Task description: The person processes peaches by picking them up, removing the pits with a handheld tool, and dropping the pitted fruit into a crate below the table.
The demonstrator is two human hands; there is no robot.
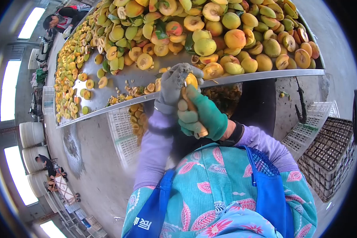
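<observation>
My left hand [171, 88], in a dirty grey glove, is closed around a yellow peach piece [191, 81] at the table's near edge. In my right hand [204, 113], gloved in green with grey fingers, is a wooden-handled tool [202, 132]. Its handle end sticks out below my fist, and its working end is hidden at the fruit. Both hands meet at the peach piece. Just beyond them, halved and whole peaches [205, 47] lie heaped on the metal table [166, 62].
Cut bits and pits [127, 93] lie along the table's raised rim. A white crate [123, 133] stands below left, with fruit pieces beside it. At right are a white basket [310, 127] and a dark crate [330, 158]. Other people [63, 20] are at far left.
</observation>
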